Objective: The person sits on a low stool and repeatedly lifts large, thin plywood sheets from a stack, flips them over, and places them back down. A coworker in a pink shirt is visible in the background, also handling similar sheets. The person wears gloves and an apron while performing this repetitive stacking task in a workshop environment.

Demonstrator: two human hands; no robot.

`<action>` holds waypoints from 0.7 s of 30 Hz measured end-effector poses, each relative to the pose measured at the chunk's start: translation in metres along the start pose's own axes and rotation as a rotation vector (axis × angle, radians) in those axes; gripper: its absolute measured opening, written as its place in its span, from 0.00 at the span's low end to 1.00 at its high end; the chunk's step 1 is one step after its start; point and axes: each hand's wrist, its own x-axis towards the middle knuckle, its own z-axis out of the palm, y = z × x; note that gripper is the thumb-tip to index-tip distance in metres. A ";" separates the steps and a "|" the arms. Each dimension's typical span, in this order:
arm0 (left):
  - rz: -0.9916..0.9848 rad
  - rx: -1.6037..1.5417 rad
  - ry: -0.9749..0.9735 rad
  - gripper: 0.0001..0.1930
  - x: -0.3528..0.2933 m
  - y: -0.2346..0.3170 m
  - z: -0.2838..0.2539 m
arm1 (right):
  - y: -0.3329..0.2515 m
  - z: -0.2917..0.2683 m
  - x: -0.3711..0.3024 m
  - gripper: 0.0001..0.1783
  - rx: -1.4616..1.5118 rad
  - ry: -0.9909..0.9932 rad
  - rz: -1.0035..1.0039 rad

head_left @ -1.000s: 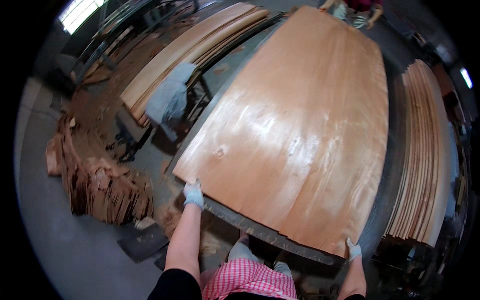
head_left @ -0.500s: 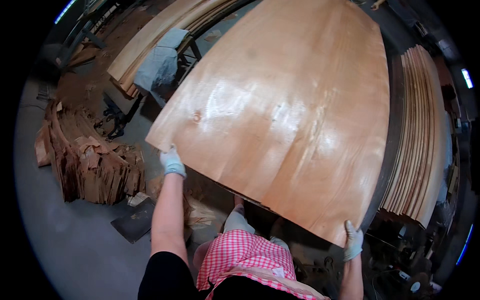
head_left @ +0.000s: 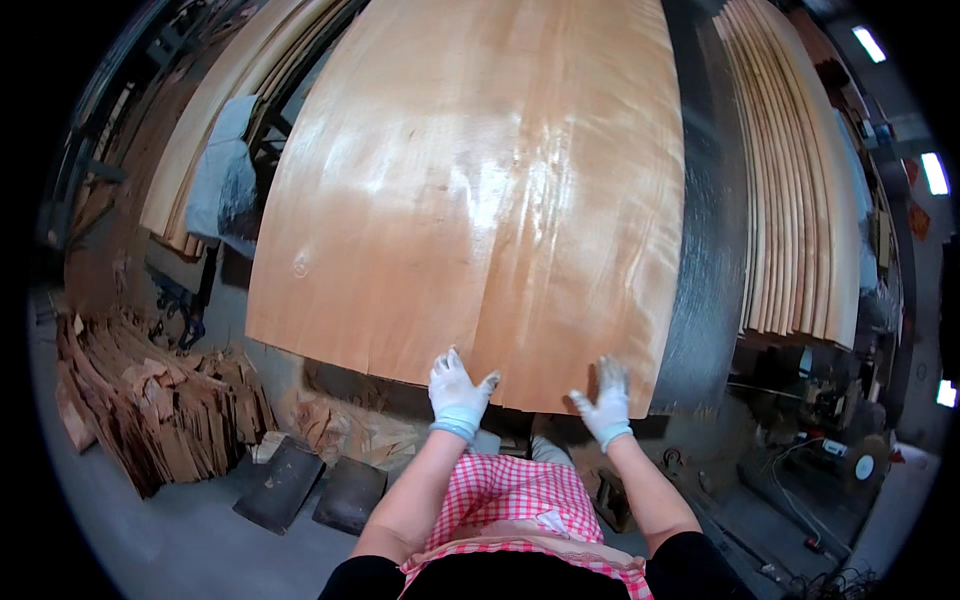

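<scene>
A large, glossy wood veneer sheet lies in front of me, its near edge toward my body. My left hand, in a white glove, rests on that edge near its middle, fingers spread and thumb out to the right. Farther right along the same edge, my gloved right hand lies on the sheet with thumb and fingers apart. Neither hand is wrapped round the wood. Beneath the sheet, a dark flat surface shows along its right side.
Stacked pale veneer sheets stand at the right, and another stack lies at the far left beside a plastic-wrapped bundle. Brown veneer scraps are piled on the left floor, near dark plates. A cable and tools lie at lower right.
The veneer sheet has come down and turned to lie straighter over the dark surface. Both hands have let go of its corners and moved inward along the near edge.
</scene>
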 end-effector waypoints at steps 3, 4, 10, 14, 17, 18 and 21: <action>-0.144 -0.047 -0.171 0.39 0.000 0.026 0.004 | -0.008 0.017 -0.006 0.57 -0.073 -0.124 -0.134; -0.205 -0.043 -0.279 0.37 0.003 0.036 -0.004 | -0.011 0.024 -0.010 0.58 -0.109 -0.201 -0.128; -0.231 -0.483 -0.551 0.22 0.000 0.037 0.009 | -0.046 0.053 -0.017 0.54 -0.232 -0.212 -0.160; -0.123 -0.560 -0.631 0.21 -0.017 0.095 -0.011 | -0.030 0.066 -0.020 0.40 0.206 0.052 -0.100; -0.161 -1.248 -0.905 0.17 -0.018 0.120 -0.047 | 0.006 0.056 -0.040 0.25 1.123 0.325 0.210; -0.271 -1.464 -0.930 0.19 -0.006 0.101 -0.047 | 0.015 0.053 -0.045 0.20 1.436 0.398 0.277; -0.122 -0.645 -0.033 0.23 0.022 0.002 -0.007 | 0.024 -0.023 -0.047 0.12 1.277 0.552 0.457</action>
